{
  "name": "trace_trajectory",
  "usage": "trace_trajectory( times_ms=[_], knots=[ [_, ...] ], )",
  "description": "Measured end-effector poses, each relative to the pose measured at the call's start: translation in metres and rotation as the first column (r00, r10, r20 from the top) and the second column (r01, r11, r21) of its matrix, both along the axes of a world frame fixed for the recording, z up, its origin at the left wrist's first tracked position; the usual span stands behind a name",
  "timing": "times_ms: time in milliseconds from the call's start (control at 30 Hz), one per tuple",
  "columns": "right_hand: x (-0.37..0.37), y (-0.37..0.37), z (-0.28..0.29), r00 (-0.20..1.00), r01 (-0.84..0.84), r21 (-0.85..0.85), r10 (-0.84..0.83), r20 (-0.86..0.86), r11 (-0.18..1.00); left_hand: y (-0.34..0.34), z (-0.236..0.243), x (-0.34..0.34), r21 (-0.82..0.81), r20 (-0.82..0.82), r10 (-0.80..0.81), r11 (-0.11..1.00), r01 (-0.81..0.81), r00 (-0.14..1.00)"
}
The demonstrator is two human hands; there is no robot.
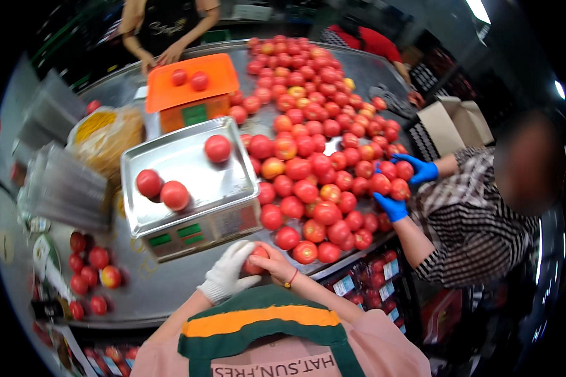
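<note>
Close to my body, a red tomato (256, 260) sits between my two hands. My left hand (227, 274), in a white knitted glove, curls its fingers against the tomato's left side. My bare right hand (275, 265) wraps it from the right, a red string with a bead round the wrist. Just beyond stands a weighing scale with a steel tray (198, 151); three tomatoes rest in it, one (217, 148) at the back right and two at the left. A large heap of tomatoes (314, 182) spreads over the metal table right of the scale.
Behind the scale, an orange tray (223, 69) carries two tomatoes. Clear plastic containers (69, 182) are stacked at left beside a bag (110, 135). Several loose tomatoes (89, 275) lie near left. At right, a co-worker in blue gloves (423, 169) handles tomatoes; others stand at the far side.
</note>
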State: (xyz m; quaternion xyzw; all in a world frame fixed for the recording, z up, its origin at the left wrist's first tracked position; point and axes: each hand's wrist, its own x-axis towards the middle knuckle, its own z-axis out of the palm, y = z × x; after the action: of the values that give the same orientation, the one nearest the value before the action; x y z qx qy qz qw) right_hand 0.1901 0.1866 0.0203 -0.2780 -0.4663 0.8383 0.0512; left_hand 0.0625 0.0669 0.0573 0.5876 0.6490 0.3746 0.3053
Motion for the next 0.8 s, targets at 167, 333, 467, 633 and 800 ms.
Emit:
trace_trajectory(
  times_ms=[167,333,467,633,800],
  knots=[
    [0.006,0.063,0.057,0.981,0.172,0.777,-0.177,-0.079,0.605,-0.011,-0.019,-0.010,-0.218,-0.079,0.189,0.955,-0.202,0.979],
    [0.021,0.144,0.069,0.888,0.134,0.984,-0.425,-0.173,-0.121,-0.022,-0.034,-0.005,-0.137,-0.192,0.074,0.985,-0.102,0.979],
    [0.037,0.189,0.035,0.837,-0.013,1.000,-0.547,0.010,-0.002,-0.018,-0.029,-0.003,-0.164,-0.163,0.146,0.971,-0.173,0.976],
    [0.048,0.208,0.001,0.773,0.108,0.975,-0.633,0.041,0.195,-0.020,-0.031,-0.008,-0.169,-0.133,0.180,0.965,-0.201,0.975],
    [0.052,0.211,-0.003,0.771,0.155,0.969,-0.636,0.004,0.194,-0.015,-0.032,-0.010,-0.183,-0.153,0.191,0.959,-0.218,0.970]
  ],
)
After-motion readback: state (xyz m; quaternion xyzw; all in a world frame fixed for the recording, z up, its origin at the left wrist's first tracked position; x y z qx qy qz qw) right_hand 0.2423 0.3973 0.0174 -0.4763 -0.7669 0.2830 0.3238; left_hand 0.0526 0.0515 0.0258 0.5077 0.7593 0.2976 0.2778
